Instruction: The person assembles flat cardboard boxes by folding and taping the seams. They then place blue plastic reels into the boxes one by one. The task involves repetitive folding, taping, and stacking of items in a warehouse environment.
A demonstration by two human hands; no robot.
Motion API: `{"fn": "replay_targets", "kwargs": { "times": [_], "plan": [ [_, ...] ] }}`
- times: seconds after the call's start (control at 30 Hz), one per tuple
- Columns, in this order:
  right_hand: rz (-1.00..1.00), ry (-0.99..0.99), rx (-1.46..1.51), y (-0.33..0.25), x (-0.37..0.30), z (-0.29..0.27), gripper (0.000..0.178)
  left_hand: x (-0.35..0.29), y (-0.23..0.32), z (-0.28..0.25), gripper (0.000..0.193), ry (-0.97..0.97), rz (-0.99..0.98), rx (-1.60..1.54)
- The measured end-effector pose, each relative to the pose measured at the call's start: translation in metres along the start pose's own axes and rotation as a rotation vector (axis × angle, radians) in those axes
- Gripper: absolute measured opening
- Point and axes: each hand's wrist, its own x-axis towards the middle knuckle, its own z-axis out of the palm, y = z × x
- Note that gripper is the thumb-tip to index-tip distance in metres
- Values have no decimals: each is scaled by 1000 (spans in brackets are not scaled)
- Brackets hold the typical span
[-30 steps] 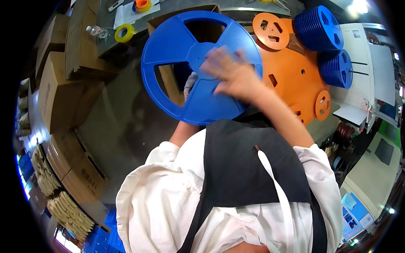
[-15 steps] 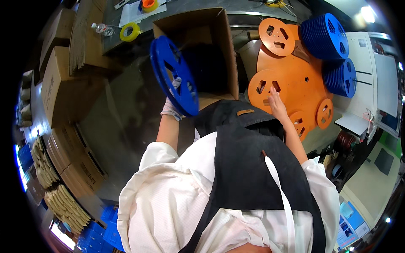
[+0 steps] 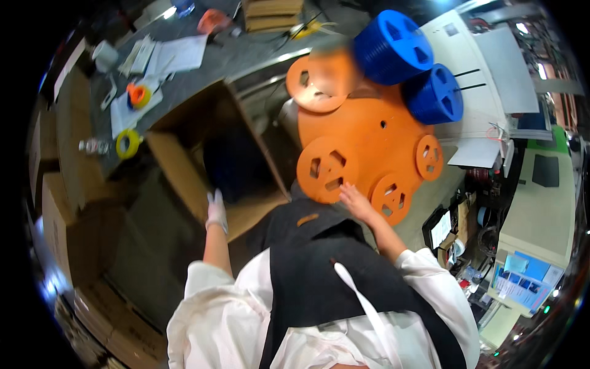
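Note:
My left hand, in a pale glove, is empty with its fingers stretched out at the near left wall of an open cardboard box. Inside the box sits something dark blue, shaded and hard to make out. My bare right hand has its fingers out straight and holds nothing. Its fingertips are at the lower right edge of an orange slotted disc on the large orange turntable. Whether they touch it I cannot tell.
Two stacks of blue reels stand at the turntable's far right. Smaller orange discs lie around its rim. On the grey bench at left are yellow tape and a plastic bottle. Cartons are stacked further left.
The blue reels that were in my left hand have been let go, and that hand is now empty at the box. The whole view has turned, shifting the turntable leftward in the picture.

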Motion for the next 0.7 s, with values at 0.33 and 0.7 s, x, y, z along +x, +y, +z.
{"fn": "replay_targets", "kwargs": {
  "times": [0.33,0.7],
  "plan": [
    [100,210,656,70,163,-146,60,48,97,-84,52,233,-60,-2109],
    [172,883,-107,-26,441,-430,74,-8,133,-153,46,-131,-522,-2231]
  ]
}}
